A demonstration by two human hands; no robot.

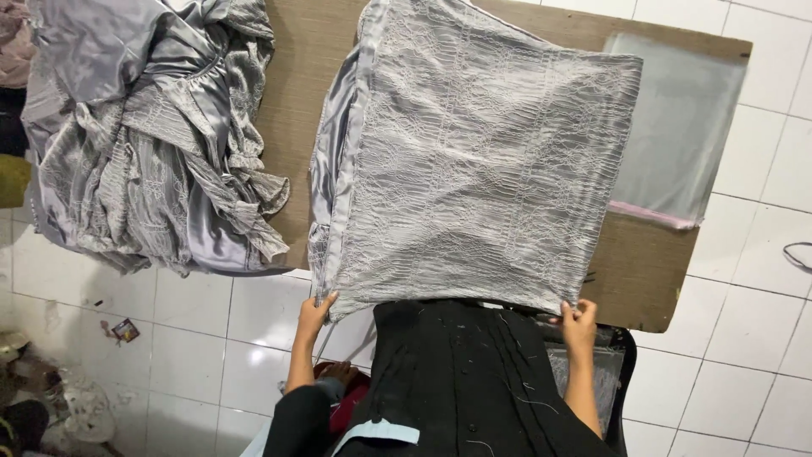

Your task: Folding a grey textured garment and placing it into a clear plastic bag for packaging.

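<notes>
upper left of frame: heap of grey satin-and-lace garments [152, 135] bunched on the brown worktop [304, 76], out of the way. centre: grey lace cloth [482, 161] laid flat, near edge pulled taut so it lies smooth. left hand [315, 311], grip pinched on its lower left corner; right hand [578, 320], grip clenched on the lower right. upper right: clear plastic bag [677, 127] lying flat.
</notes>
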